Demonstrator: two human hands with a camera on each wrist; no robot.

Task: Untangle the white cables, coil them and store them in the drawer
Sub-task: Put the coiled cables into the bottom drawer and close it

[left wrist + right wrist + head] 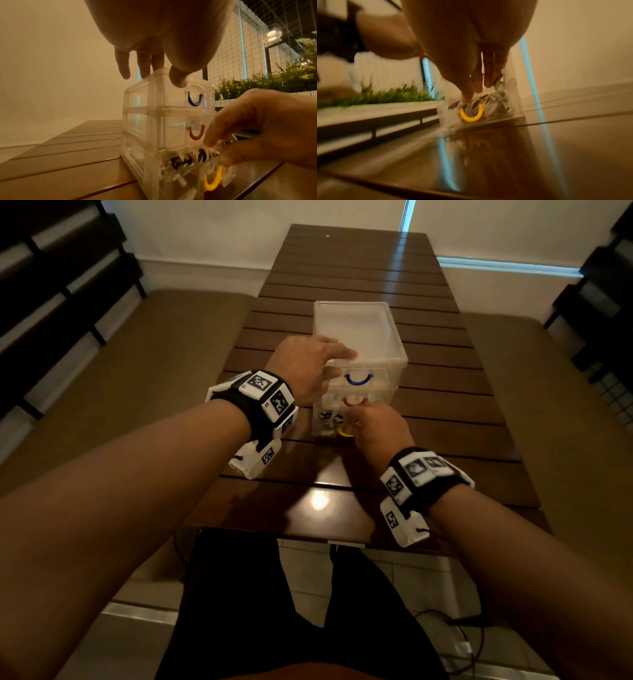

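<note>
clear 3-drawer unit (pixel 359 344) on table (pixel 445 474): left hand (pixel 308 368) spread steadying top, right hand (pixel 376 429) pinching bottom drawer (pixel 188 169) front, white cables (pixel 173 174) inside; best slid level, unit braced.

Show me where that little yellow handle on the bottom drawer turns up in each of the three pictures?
Head: yellow handle just below centre, mostly hidden by the right hand.
Left wrist: lower right, under the right hand's fingers.
Right wrist: centre, below the fingertips.
Shared landmark: the clear drawer unit holding white cables.
</note>
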